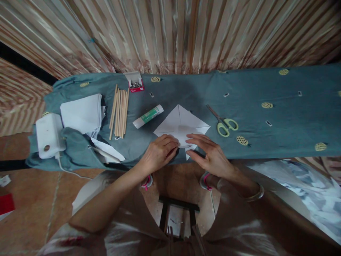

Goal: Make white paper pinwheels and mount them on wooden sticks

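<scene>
By the tabletop's (287,140) near edge, our left hand (160,151) pinches the paper (179,122), our right hand (213,153) parted; likely light, easily creased, we'd hold its edges.

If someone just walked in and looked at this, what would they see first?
Probably the bright white paper, folded to a point at the top, with the left hand and right hand on its near edge. Next, maybe the scissors with light green handles, lying open-handled to its right on the blue-green cloth. On the paper's left are a green-and-white glue stick and a row of wooden sticks.
</scene>
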The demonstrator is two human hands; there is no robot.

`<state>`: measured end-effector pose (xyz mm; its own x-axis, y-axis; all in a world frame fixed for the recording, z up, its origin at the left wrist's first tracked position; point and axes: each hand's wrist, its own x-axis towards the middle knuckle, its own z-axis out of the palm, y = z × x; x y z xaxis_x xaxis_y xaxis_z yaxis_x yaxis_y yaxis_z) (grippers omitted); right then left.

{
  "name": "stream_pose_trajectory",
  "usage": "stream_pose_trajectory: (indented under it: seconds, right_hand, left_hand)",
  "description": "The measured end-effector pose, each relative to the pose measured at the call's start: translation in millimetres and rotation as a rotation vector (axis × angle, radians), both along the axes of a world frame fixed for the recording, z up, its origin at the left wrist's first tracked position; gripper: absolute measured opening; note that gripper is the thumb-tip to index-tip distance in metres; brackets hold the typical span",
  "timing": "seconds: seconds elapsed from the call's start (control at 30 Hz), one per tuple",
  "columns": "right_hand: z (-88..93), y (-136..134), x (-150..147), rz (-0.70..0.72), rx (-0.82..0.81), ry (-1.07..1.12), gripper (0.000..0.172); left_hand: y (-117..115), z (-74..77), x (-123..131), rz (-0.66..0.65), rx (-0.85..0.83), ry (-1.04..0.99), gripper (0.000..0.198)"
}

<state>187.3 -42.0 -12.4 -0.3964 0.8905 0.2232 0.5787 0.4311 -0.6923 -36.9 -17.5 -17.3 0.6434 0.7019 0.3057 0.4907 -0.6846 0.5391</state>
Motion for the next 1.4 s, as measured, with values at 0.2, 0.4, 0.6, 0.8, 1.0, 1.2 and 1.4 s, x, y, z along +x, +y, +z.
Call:
stream_pose_trajectory:
  seconds: [0.2, 0.4, 0.6, 0.8, 1.0, 1.2, 1.4]
  right_hand:
    - [-7.5, 7, -14, -0.106, -0.072, 0.1, 0.013]
    - [-10.8, 16, -21, -0.192, -0.008, 0.086, 0.011]
    - [-11.4, 21, -23, -0.235, 0.02, 0.083, 0.006]
    - [-12.9, 17, -20, -0.25, 0.008, 0.079, 0.01]
    - [-13.1, 15, -20, -0.223, 0.023, 0.052, 0.007]
    - [-10.4, 14, -21, -0.207, 0.053, 0.018, 0.008]
    - [-10.9, 14, -21, -0.203, 0.068, 0.018, 0.009]
  left_hand:
    - [3, -0.9, 4, 0.082, -0.133, -0.113, 0.015]
    - [0, -4.8, 2, 0.171, -0.186, -0.157, 0.026]
    - [4, -7.1, 2, 0.16, -0.164, -0.166, 0.018]
    - [6, -7.8, 2, 0.153, -0.166, -0.163, 0.019]
    - [6, -6.7, 2, 0.17, -0.17, -0.161, 0.02]
    - [8, -5.1, 1, 0.176, -0.177, -0.136, 0.02]
    - [9, -5.2, 2, 0.167, -0.164, -0.113, 0.02]
